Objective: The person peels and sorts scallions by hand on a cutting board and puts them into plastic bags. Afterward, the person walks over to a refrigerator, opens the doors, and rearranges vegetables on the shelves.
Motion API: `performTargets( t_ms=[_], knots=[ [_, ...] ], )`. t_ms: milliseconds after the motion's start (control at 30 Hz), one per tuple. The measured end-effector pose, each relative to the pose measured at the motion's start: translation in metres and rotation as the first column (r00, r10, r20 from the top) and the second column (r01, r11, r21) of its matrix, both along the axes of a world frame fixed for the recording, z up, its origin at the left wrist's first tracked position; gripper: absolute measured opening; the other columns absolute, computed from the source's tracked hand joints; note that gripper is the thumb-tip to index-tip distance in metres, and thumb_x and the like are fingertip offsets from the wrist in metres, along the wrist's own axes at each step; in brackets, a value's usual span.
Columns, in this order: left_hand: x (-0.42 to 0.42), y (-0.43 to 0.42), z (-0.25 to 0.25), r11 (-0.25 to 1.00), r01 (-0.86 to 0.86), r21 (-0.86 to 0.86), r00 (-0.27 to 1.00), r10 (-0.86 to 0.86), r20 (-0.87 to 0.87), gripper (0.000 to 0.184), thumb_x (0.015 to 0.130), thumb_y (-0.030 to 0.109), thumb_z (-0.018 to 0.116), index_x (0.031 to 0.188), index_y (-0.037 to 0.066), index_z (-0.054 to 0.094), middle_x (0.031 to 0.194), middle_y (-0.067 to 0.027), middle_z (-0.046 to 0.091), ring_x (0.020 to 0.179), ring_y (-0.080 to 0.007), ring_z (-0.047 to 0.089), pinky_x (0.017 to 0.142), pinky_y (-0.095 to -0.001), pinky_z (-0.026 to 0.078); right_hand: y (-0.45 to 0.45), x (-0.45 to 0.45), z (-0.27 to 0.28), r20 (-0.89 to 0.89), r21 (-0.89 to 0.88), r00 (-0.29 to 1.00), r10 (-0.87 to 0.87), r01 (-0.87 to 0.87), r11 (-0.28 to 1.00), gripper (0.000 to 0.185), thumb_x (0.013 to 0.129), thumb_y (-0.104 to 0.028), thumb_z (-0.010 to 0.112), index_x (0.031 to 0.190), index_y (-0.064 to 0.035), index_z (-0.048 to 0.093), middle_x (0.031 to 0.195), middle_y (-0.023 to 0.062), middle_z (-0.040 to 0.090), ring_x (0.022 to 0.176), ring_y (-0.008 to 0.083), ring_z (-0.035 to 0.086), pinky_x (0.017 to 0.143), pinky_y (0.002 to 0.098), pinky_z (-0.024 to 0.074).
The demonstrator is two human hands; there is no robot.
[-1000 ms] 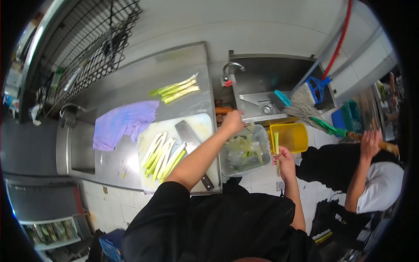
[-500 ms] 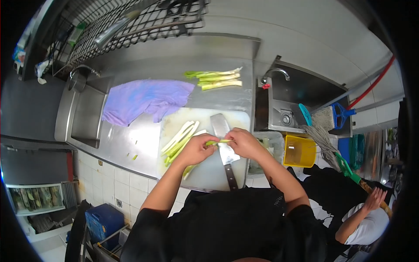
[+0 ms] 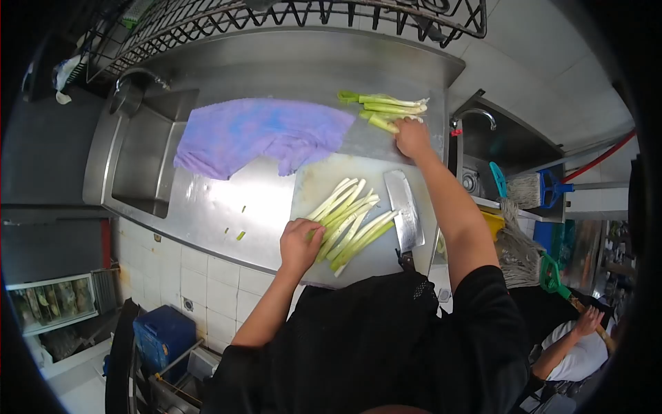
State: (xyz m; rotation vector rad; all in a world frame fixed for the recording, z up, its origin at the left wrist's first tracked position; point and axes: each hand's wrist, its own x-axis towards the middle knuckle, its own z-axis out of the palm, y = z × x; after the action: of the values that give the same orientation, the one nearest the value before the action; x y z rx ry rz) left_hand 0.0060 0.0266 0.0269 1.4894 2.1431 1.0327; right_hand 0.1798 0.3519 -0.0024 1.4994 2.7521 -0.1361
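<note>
A pile of spring onion stalks (image 3: 357,224) lies on the white cutting board (image 3: 314,179). My left hand (image 3: 301,245) is at the pile's left side, its curled fingers on the stalks. My right hand (image 3: 412,136) reaches to the back of the counter, where its fingers close on the pale end of a spring onion (image 3: 380,122). More spring onions (image 3: 393,107) lie just behind it. A cleaver (image 3: 404,210) rests flat on the board, right of the pile, its dark handle towards me; neither hand touches it.
A purple cloth (image 3: 265,134) is spread on the steel counter (image 3: 258,190), left of the board. Sinks stand at the left (image 3: 148,165) and right (image 3: 472,162). A wire rack (image 3: 276,17) hangs above. Mops (image 3: 520,252) and a person with a raised hand (image 3: 587,321) are at the right.
My right hand has moved from above the cleaver to the spring onions at the back. My left hand has gone to the pile. The stalk between my hands now appears to lie on the board.
</note>
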Motion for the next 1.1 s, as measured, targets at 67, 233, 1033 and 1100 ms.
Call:
performTargets(
  t_ms=[67, 233, 1033, 1100],
  knots=[
    [-0.005, 0.006, 0.009, 0.999, -0.006, 0.041, 1.000, 0.007, -0.012, 0.010, 0.076, 0.015, 0.066, 0.076, 0.005, 0.064, 0.077, -0.0102, 0.061, 0.068, -0.0275, 0.057, 0.063, -0.0350, 0.047, -0.010, 0.005, 0.009, -0.178, -0.072, 0.984, 0.001, -0.014, 0.997, 0.032, 0.075, -0.023, 0.065, 0.104, -0.0091, 0.061, 0.100, 0.0115, 0.059, 0.097, 0.0299, 0.056, 0.081, 0.0395, 0.0444],
    [0.003, 0.048, 0.033, 0.997, -0.026, 0.077, 0.775, -0.028, 0.631, 0.023, 0.081, 0.012, 0.064, 0.101, 0.003, 0.057, 0.077, -0.0039, 0.058, 0.064, -0.0098, 0.054, 0.057, -0.0235, 0.043, -0.086, 0.018, 0.082, -0.645, -0.193, 0.758, 0.100, -0.288, 0.938, 0.027, 0.075, -0.024, 0.068, 0.098, -0.0086, 0.064, 0.090, 0.0115, 0.059, 0.086, 0.0306, 0.057, 0.075, 0.0376, 0.0449],
    [0.265, 0.093, 0.089, 0.906, 0.043, 0.422, 0.372, -0.407, 0.834, 0.025, 0.077, -0.007, 0.062, 0.095, 0.000, 0.046, 0.095, -0.0109, 0.056, 0.089, -0.0158, 0.058, 0.073, -0.0267, 0.050, -0.211, 0.224, 0.103, -0.776, -0.510, -0.295, -0.558, -0.228, 0.830, 0.019, 0.081, -0.015, 0.066, 0.094, -0.0047, 0.057, 0.089, 0.0040, 0.056, 0.072, 0.0125, 0.055, 0.067, 0.0284, 0.0456],
    [0.281, 0.091, 0.085, 0.889, 0.015, 0.458, 0.469, -0.411, 0.782, 0.026, 0.077, -0.005, 0.064, 0.094, 0.001, 0.045, 0.093, -0.0099, 0.057, 0.085, -0.0135, 0.058, 0.074, -0.0248, 0.049, -0.208, 0.231, 0.105, -0.687, -0.566, -0.291, -0.666, -0.359, 0.742, 0.026, 0.087, -0.018, 0.061, 0.103, -0.0019, 0.049, 0.089, 0.0050, 0.056, 0.074, 0.0107, 0.057, 0.065, 0.0235, 0.0469]
  ],
)
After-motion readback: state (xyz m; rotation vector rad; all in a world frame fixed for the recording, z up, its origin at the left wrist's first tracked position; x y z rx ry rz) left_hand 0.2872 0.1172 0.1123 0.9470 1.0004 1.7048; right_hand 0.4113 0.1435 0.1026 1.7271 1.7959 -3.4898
